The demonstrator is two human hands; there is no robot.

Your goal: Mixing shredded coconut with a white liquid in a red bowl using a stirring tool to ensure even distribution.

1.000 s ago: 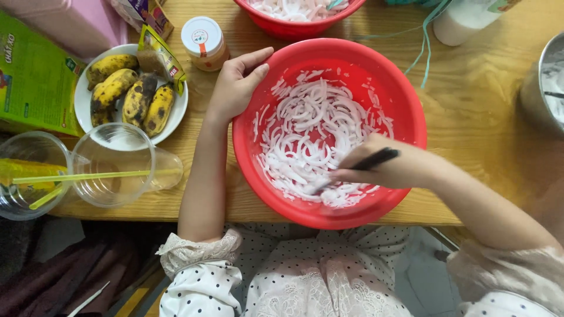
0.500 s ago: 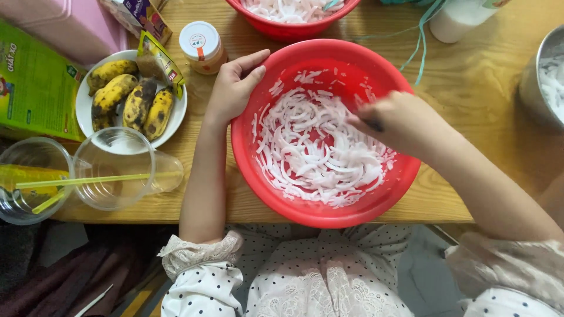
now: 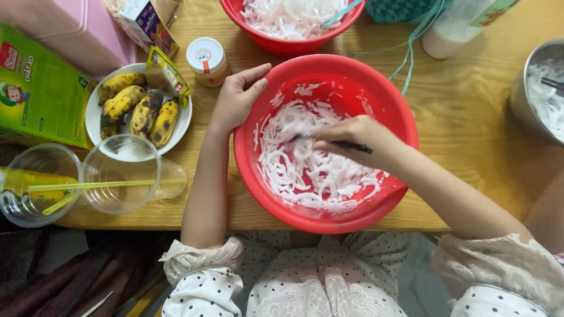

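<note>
Wooden tabletop [image 3: 470,117], pale grain, crowded on the left and far edges. Seen from above, person seated at the near edge in a white dotted blouse.

Centre: large red plastic basin [image 3: 399,194] holding white, pinkish-tinged coconut strips [image 3: 317,176], which lie across the bottom and smear up the inner wall.

Left hand [image 3: 235,100] rests on the basin's far-left rim, fingers loosely spread, thumb hooked over the edge, bracing the bowl. It sits where it sat in both earlier frames.

Right hand [image 3: 352,138] is inside the basin, fingers pinched around a thin dark utensil [image 3: 352,145]; the tip is blurred, so what kind of tool it is cannot be told. A second ago this hand was low at the near-right of the bowl; half a second ago it was at the right wall; now it is at the centre-far part. The strips have shifted with it, from an even swirl to a heap gathered toward the near side. Judgement: a circular stirring or tossing pass, mixing under way.

Around it:
- second red bowl [image 3: 276,35] of strips at the far edge
- metal pot [image 3: 520,100] at right, partly out of frame
- white plate [image 3: 94,117] with spotted bananas [image 3: 132,108]
- small white jar [image 3: 207,60]
- clear plastic cups [image 3: 126,176] lying near the left corner, a yellow straw [image 3: 100,185] across them
- green carton [image 3: 35,88] at far left
</note>
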